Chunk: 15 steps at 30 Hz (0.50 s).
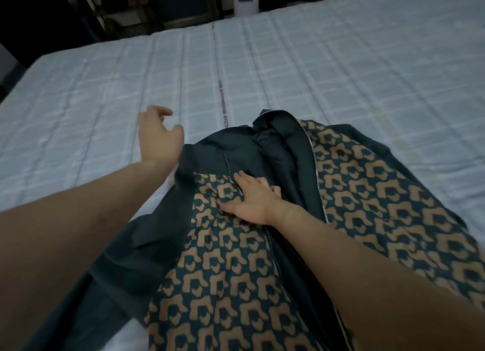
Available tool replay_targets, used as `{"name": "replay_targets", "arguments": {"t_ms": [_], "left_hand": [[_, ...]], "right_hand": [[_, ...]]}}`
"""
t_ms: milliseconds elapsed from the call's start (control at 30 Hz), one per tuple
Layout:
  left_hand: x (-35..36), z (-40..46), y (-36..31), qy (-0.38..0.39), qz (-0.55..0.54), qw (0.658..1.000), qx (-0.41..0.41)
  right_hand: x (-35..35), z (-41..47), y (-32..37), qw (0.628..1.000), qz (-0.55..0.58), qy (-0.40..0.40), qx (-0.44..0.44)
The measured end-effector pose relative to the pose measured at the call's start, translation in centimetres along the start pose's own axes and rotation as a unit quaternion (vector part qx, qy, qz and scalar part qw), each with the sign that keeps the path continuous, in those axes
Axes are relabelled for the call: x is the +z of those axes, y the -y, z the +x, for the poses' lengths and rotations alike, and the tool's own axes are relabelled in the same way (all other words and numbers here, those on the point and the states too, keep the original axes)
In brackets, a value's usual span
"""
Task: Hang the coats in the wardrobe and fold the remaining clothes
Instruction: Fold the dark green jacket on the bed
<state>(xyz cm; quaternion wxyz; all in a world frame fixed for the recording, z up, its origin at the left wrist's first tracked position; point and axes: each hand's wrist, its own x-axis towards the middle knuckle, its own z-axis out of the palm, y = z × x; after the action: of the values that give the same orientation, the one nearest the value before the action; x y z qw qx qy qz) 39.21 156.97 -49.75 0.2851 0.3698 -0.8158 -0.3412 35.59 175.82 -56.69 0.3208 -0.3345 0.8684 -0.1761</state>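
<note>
Partly cropped jacket (341, 193), right hand (252, 203) pressing, left hand (160, 138) blurred

We see only our two forearms and hands, both bare from the lower frame edge onward, with no sleeves reaching them. Our left hand (158, 138) and right hand (256, 201) carry no gloves, rings, watch or bracelet that we can make out.

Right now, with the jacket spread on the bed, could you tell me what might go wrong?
1. The right hand presses only one front panel of the patterned jacket; the unzipped zipper side may slide.
2. The left hand hangs open beside the dark sleeve, which could stay bunched.
</note>
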Motion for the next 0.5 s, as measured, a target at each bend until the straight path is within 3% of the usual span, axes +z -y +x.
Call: {"name": "replay_targets", "arguments": {"t_ms": [67,133,200,267,333,500], "left_hand": [[0.6,-3.2,-0.5,0.088,0.065,0.988,0.106],[1.7,-6.9,-1.1,0.209,0.109,0.955,0.178],[2.9,-10.4,-1.9,0.37,0.161,0.901,0.161],[4.2,-12.9,-2.4,0.498,0.26,0.82,0.109],[4.8,-14.3,-3.2,0.522,0.333,0.78,0.092],[4.6,-17.4,-5.1,0.555,0.328,0.764,0.034]], "right_hand": [[-1.0,-2.9,0.0,0.997,0.01,-0.064,-0.033],[-1.0,-8.1,-0.9,0.968,-0.067,-0.238,-0.033],[0.2,-14.5,-2.5,0.937,-0.108,-0.325,0.067],[2.1,-20.4,-4.6,0.95,-0.077,-0.222,0.205],[4.3,-24.2,-6.7,0.965,-0.034,-0.105,0.239],[6.7,-30.6,-5.0,0.987,-0.147,-0.005,0.058]]}}
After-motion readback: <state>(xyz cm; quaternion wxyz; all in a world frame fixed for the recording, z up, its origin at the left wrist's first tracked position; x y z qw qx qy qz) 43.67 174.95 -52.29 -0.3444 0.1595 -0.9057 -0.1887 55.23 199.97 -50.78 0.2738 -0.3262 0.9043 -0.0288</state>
